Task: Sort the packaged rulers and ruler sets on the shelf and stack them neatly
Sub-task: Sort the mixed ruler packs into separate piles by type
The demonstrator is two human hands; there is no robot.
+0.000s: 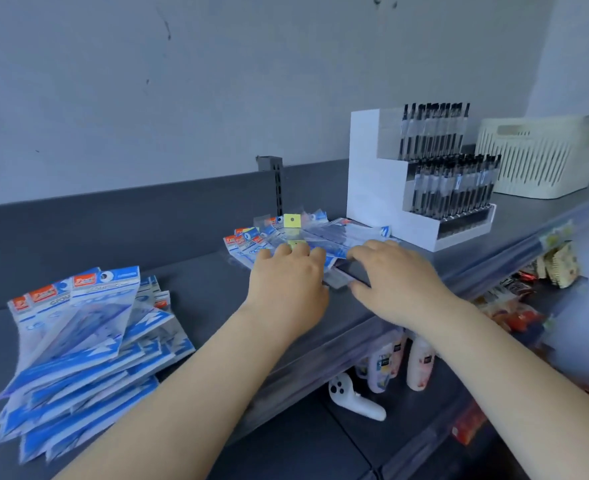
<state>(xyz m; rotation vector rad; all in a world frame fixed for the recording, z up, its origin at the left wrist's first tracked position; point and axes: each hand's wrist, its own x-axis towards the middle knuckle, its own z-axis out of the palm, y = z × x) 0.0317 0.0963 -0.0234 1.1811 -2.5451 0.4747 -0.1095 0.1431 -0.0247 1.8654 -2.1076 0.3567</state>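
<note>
1. Head view, far left: we've got a big pile of ruler sets [85,341] on the grey shelf [196,285], blue-and-white packs fanned out and slipping over one another, corners pointing every way. That pile is well apart from our hands and not yet squared.

2. Moving to the middle: our left hand [288,285] lies palm down on the near edge of the fanned rulers [303,237], fingers fairly straight and close together, tips pressing on the packs. It pinches nothing that we can see.

3. Just beside it, our right hand [395,278] comes in flat over the right end of that same fan, fingers stretched forward and slightly spread; whether the thumb hooks under a pack we cannot tell.

4. Our read of the step: gather this fan into one stack. To do it well, we'd sweep both palms inward, keep the packs flat on the shelf, then tap the long edges level. The glossy sleeves look slippery, so press lightly.

5. On the right stands the white pen display [390,188], touching or nearly touching the fan's far end, so we'd pull toward us, not push. Beyond it sits a cream basket [528,157].
</note>
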